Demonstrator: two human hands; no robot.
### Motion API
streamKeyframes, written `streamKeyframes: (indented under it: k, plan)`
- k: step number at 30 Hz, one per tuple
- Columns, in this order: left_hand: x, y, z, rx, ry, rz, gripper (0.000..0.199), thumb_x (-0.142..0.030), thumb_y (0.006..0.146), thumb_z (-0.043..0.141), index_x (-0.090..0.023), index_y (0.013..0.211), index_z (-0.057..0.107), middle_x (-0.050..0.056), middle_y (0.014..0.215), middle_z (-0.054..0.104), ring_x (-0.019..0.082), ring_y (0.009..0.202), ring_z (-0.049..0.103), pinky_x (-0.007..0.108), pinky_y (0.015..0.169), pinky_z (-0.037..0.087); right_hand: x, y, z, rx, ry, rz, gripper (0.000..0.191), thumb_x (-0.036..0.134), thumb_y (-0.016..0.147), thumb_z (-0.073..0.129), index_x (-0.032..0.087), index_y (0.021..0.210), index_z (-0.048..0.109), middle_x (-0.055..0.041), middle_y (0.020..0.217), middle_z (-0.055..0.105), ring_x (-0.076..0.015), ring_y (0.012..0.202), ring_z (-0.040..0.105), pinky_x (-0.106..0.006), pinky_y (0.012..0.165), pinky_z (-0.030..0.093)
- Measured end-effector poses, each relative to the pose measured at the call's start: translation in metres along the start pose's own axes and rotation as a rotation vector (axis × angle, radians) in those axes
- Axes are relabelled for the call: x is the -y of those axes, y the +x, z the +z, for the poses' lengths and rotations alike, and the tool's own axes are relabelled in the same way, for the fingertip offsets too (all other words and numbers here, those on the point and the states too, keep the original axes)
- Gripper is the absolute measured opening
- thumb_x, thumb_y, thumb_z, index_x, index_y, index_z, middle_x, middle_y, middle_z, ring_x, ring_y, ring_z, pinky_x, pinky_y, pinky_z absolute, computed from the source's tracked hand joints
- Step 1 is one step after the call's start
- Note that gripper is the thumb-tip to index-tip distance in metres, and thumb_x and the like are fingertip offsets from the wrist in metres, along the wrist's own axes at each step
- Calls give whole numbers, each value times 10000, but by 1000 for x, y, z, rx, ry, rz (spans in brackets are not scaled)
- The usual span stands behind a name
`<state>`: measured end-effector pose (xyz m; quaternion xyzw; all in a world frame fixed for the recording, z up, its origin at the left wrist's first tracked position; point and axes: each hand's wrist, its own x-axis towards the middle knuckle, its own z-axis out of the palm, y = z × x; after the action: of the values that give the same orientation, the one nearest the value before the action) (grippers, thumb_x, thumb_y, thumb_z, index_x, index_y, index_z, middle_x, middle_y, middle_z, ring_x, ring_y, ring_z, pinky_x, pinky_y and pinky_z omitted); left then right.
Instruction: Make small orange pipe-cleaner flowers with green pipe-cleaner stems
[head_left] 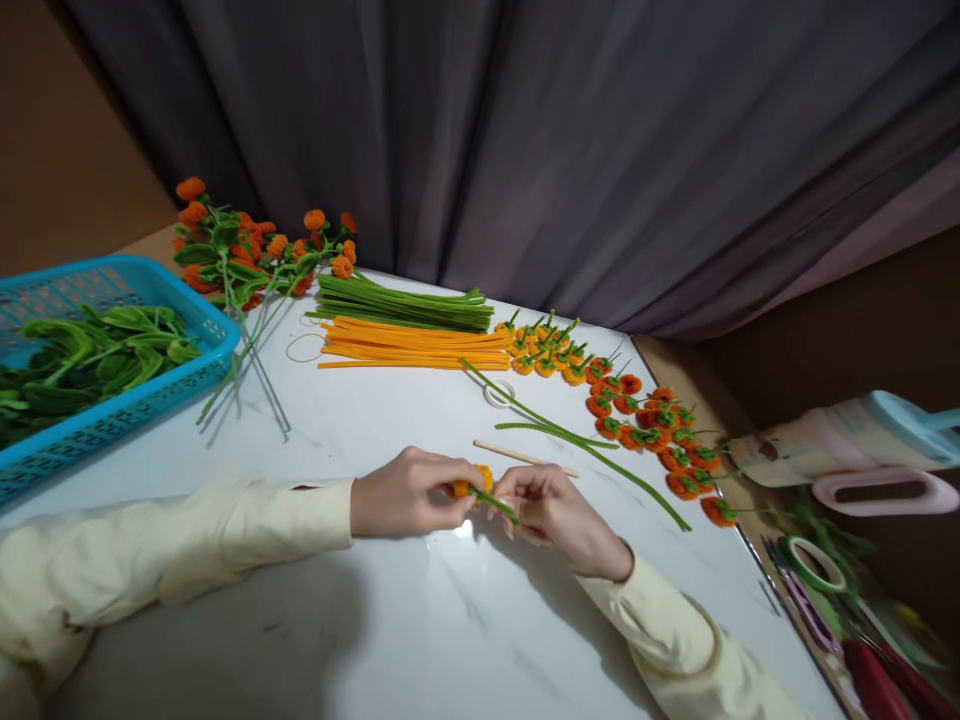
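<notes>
Between the thumb and fingers of my left hand (411,495) is a small yellow-orange pipe-cleaner flower (484,477). A short green pipe cleaner (498,505) runs from the flower toward my right hand (551,508), whose closed fingertips pinch it. Both hands are just above the white marbled table (442,610). Right behind them lies a thin wooden stick (525,457). Beyond it are loose green pipe cleaners (555,428) and a white ring (499,394), perhaps a tape roll. My fingers partly hide the flower.
A blue basket (217,345) of green leaves stands left, near finished orange flowers (247,240). Green pipe cleaners (405,303) and yellow ones (412,343) lie bundled at the back. Yellow flower heads (551,350) and orange ones (652,425) line the right; a tumbler (832,440) stands beyond the edge.
</notes>
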<state>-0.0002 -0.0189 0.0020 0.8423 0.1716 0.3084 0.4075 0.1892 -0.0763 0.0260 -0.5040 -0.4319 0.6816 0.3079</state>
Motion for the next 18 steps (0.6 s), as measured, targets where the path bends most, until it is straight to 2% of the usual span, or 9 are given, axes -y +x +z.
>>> streamKeyframes:
  k: [2,4,5,8,13,16,18]
  plan:
    - [5,0,-3,-2,195,309,163,-105,803,478,-122,910,600,61,723,665,115,586,597,192,550,481,0,8,-8,148,121,111,168,231,649,670,113,600,561,36,449,518,-15,300,259,-168,311,126]
    - [9,1,-5,-11,324,493,163,-120,831,462,-120,945,580,78,735,667,132,593,600,205,527,468,-1,17,-15,248,137,153,218,259,607,714,95,581,572,15,452,534,-16,280,275,-169,291,130]
    - [10,2,-6,-28,365,515,162,-120,837,454,-123,951,569,79,732,663,136,594,599,208,522,464,-2,21,-18,280,147,161,233,271,603,726,89,592,582,15,451,532,-17,280,282,-166,285,142]
    - [10,5,-7,-30,402,465,156,-97,845,424,-133,938,544,63,696,638,128,581,581,206,526,456,-3,29,-24,336,162,143,271,311,619,743,81,675,611,46,428,492,-14,276,281,-154,275,180]
    - [9,7,-4,-32,530,518,162,-158,855,416,-147,977,522,70,717,640,136,578,576,209,480,430,-19,33,-26,395,121,60,381,425,625,748,84,607,581,-28,512,586,-51,275,411,-169,267,248]
    - [11,6,0,25,544,485,166,-193,878,401,-165,1008,501,64,738,633,122,612,588,180,520,447,-32,33,-30,290,49,-109,352,387,673,743,92,585,575,-18,521,581,-71,426,531,-166,408,370]
    - [14,4,2,74,543,458,143,-227,895,409,-176,989,504,50,734,625,112,608,585,169,527,443,-36,31,-34,262,-54,-114,288,356,697,740,95,687,619,-23,635,622,-102,566,587,-185,504,430]
